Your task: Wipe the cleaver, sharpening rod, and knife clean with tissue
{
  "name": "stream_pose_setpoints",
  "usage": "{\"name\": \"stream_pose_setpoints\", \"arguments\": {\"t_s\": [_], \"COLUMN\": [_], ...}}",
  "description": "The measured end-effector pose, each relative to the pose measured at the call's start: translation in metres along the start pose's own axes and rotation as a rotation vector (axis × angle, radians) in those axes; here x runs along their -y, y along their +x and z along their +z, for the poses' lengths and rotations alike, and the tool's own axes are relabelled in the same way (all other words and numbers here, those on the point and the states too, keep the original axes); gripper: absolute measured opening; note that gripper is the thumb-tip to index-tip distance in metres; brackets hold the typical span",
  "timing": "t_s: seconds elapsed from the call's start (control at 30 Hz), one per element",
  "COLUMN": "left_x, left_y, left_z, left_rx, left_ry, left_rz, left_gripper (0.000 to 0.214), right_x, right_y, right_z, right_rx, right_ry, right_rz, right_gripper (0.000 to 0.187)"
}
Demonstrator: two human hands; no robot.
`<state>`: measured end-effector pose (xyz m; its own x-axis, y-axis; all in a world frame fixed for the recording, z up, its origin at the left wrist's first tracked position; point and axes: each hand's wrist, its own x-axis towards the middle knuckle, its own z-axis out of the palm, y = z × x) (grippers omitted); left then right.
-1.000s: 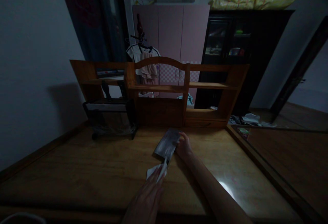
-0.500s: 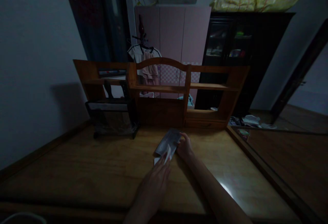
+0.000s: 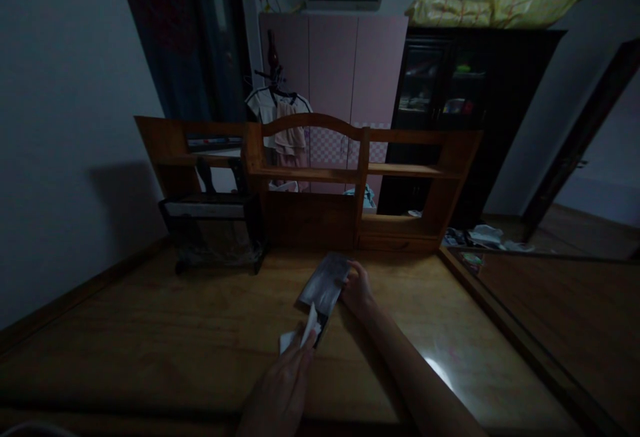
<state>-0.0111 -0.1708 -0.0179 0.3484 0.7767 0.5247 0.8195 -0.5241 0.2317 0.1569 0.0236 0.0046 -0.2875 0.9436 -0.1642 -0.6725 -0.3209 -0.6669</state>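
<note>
A cleaver [image 3: 326, 285] with a broad grey blade is tilted above the wooden table, its dark handle end pointing toward me. My right hand [image 3: 358, 292] grips the blade at its right edge, near the far end, with fingers closed. A folded white tissue [image 3: 311, 325] is pinched in my left hand [image 3: 286, 377], at the handle end of the cleaver. Part of the tissue sticks up and part spreads to the left. My left fingers hide most of the handle, so I cannot tell whether they touch it too.
A dark knife holder [image 3: 213, 234] with black handles stands on the table [image 3: 150, 330] at the left. Behind is a wooden shelf unit [image 3: 313, 174]. A raised wooden edge [image 3: 500, 320] runs along the right side.
My left hand and the tissue have slid down toward me and left, from the lower blade to the handle end, uncovering more of the blade. My right hand keeps its grip.
</note>
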Motion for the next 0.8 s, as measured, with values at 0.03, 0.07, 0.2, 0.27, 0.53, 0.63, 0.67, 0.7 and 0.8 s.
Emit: {"name": "stream_pose_setpoints", "arguments": {"t_s": [0.03, 0.07, 0.2, 0.27, 0.53, 0.63, 0.67, 0.7, 0.8], "left_x": [0.001, 0.003, 0.003, -0.001, -0.026, -0.029, -0.030, -0.031, -0.035], "left_y": [0.002, 0.004, 0.016, 0.021, 0.014, 0.007, 0.004, 0.000, -0.012], "left_z": [0.004, 0.008, 0.018, 0.018, 0.002, -0.002, -0.003, -0.003, 0.001], "left_rx": [-0.016, -0.027, -0.028, -0.043, -0.058, -0.009, -0.006, -0.012, -0.073], "left_ry": [0.027, 0.052, 0.054, 0.002, -0.099, -0.102, -0.094, -0.082, -0.046], "left_rz": [0.008, 0.001, -0.130, -0.185, -0.126, -0.053, -0.035, -0.021, 0.011], "left_gripper": [0.059, 0.060, 0.059, 0.055, 0.059, 0.060, 0.060, 0.059, 0.056], "right_x": [0.000, 0.000, 0.000, 0.000, 0.011, 0.015, 0.015, 0.015, 0.009], "right_y": [-0.001, -0.001, -0.002, -0.003, -0.016, -0.016, -0.015, -0.012, 0.004], "right_z": [0.001, 0.001, 0.003, 0.003, 0.004, -0.002, -0.005, -0.009, -0.023], "right_rx": [-0.011, -0.021, -0.048, -0.062, -0.009, 0.008, 0.015, 0.022, 0.065], "right_ry": [0.009, 0.017, 0.043, 0.063, 0.223, 0.258, 0.265, 0.270, 0.268], "right_rz": [0.014, 0.024, 0.035, 0.023, -0.034, -0.053, -0.058, -0.058, -0.085], "right_gripper": [0.018, 0.017, 0.015, 0.013, 0.024, 0.034, 0.037, 0.039, 0.042]}}
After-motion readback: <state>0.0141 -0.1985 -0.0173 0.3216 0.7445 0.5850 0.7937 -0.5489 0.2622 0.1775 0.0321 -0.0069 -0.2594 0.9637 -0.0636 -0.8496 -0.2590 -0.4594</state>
